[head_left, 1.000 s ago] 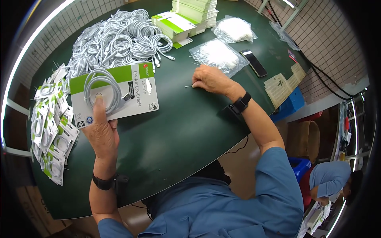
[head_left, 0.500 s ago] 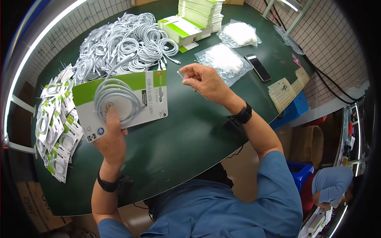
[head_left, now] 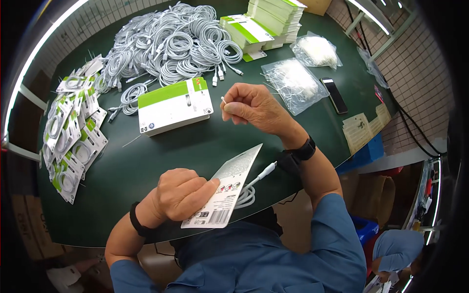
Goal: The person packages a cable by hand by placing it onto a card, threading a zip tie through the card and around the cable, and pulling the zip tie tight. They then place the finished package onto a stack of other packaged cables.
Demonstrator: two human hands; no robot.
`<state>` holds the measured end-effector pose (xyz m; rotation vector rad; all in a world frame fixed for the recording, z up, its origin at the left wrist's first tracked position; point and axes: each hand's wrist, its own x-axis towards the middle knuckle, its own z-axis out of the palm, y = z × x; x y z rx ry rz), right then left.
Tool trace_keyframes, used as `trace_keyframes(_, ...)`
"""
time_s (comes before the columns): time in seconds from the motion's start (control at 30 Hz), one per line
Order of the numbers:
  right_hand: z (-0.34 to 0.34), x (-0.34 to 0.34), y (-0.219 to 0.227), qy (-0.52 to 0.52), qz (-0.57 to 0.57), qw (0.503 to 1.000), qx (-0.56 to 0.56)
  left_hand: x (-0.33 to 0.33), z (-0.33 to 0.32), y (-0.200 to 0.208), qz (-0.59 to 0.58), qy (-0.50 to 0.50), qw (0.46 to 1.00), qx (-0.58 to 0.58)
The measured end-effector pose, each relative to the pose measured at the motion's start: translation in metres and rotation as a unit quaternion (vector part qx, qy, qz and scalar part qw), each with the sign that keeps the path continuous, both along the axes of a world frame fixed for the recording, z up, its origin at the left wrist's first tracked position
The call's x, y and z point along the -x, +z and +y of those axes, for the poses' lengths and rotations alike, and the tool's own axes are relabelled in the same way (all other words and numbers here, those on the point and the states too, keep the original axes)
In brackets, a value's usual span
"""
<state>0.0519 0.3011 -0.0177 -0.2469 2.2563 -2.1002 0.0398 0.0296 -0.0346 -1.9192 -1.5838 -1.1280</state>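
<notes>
1. Since half a second ago, the packaging card point(head_left: 222, 200) has been brought in toward the body and turned over: its printed front faced up then, and its back with a barcode does now.
2. Clasping the card, the left hand point(head_left: 183, 195) lays its thumb along the printed back, the other fingers curled; the card is tilted, near the front edge of the green table point(head_left: 146, 161).
3. On the card's far side hangs a coiled USB cable point(head_left: 245, 198), its loops and one plug point(head_left: 267, 171) showing past the right edge; how it is secured there is hidden.
4. Pinched between thumb and forefinger, a thin white tie point(head_left: 223, 100) pokes from the right hand point(head_left: 256, 107), which is above the table, apart from the card.
5. Ahead of the left hand lies a stack of green-and-white cards point(head_left: 171, 108), with a loose cable coil point(head_left: 133, 97) just beside it on the left.
6. Farther back are a heap of grey-white cables point(head_left: 171, 41) and a taller card stack point(head_left: 281, 19); carded cables point(head_left: 73, 132) overlap along the left side.
7. Beyond the right hand sit two clear plastic bags of white ties point(head_left: 295, 83), then a dark smartphone point(head_left: 334, 95).
</notes>
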Motion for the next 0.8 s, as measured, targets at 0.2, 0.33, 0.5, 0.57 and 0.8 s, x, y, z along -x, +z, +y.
trace_keyframes(0.2,-0.003,0.000,-0.009,-0.008,0.045,0.995,-0.083,0.003,0.004,-0.010,0.012,-0.007,1.000,0.001)
trace_keyframes(0.33,-0.004,-0.001,-0.013,-0.009,0.098,0.972,-0.213,0.000,0.005,-0.011,0.021,-0.006,1.000,0.005)
trace_keyframes(0.5,-0.005,-0.006,-0.018,0.001,0.196,0.954,-0.227,-0.006,0.003,-0.009,0.033,-0.008,0.999,0.019)
trace_keyframes(0.57,-0.005,-0.005,-0.021,-0.009,0.283,0.928,-0.241,-0.005,0.002,-0.007,0.031,-0.009,0.999,0.028)
trace_keyframes(0.8,-0.015,-0.032,0.005,-0.028,0.192,0.981,-0.030,-0.008,0.001,-0.005,0.038,-0.028,0.998,0.049)
